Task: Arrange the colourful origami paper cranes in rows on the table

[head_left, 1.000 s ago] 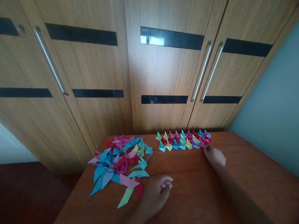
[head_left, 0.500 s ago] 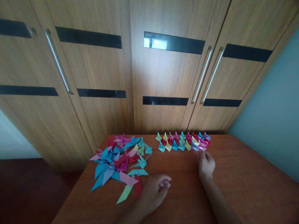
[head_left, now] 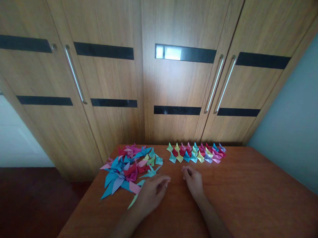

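My left hand (head_left: 152,193) is over the table beside a loose pile of folded paper cranes (head_left: 117,171) in blue, pink, red, green and lilac. Its fingers are curled in towards the thumb, and nothing shows between them. Under its wrist, part of a pale green paper piece (head_left: 132,201) sticks out. Just to the right, my right hand (head_left: 194,183) hovers with its fingers bent closed, and no paper can be seen in it. Beyond it stand small folded paper pieces (head_left: 186,156) in neat, many-coloured rows, apart from both hands.
The brown wooden table (head_left: 250,200) reaches back to a wooden wardrobe (head_left: 176,81) with metal handles (head_left: 214,84) and dark inset strips. A pale blue wall (head_left: 300,139) is on the right. At the left are a white door (head_left: 10,133) and dark red floor (head_left: 39,201).
My right hand has drawn away from the right end of the rows, moving left towards my left hand. My left hand has shifted slightly left and up, covering more of the pile's near edge.
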Demonstrator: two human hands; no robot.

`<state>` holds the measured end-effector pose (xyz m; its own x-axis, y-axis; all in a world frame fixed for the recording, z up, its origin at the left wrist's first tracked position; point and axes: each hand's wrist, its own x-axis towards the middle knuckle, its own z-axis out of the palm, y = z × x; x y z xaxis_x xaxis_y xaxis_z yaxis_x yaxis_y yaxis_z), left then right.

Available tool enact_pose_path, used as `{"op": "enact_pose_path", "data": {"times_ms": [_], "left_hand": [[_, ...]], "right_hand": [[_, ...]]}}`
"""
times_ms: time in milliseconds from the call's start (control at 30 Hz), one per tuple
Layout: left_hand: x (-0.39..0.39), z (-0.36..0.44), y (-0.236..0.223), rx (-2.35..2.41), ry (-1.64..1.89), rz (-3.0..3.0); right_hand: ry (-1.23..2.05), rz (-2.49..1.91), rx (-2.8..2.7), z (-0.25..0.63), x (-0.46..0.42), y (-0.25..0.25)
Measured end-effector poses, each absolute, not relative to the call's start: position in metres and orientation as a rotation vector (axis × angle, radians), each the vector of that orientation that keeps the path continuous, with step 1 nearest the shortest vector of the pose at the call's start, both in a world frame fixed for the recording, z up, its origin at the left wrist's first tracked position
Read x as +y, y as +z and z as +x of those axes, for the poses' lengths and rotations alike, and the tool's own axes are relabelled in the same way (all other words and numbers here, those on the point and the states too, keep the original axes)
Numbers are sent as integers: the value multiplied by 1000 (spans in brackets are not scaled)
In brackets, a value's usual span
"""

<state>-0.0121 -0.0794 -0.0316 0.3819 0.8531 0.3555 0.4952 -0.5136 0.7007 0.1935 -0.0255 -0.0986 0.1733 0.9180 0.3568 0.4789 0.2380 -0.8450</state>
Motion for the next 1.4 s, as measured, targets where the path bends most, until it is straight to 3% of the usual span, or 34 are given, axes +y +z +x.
{"op": "enact_pose_path", "data": {"times_ms": [133, 300, 567, 1100, 1400], "left_hand": [[-65, -60, -9, 1537, 941, 2379], [-57, -108, 2, 2118, 511, 2411], [-56, -113, -13, 2163, 250, 2470], [-63, -115, -20, 2092, 645, 2453], [-66, -48, -10, 1656, 1119, 2723]], "right_hand": [[557, -1384, -1467, 192, -25, -98], [582, -1368, -1481, 191, -26, -97], [580, -1366, -1509, 191, -28, -94], [604, -1355, -1502, 190, -28, -95], [1080, -1069, -1482, 183, -45, -75]]}}
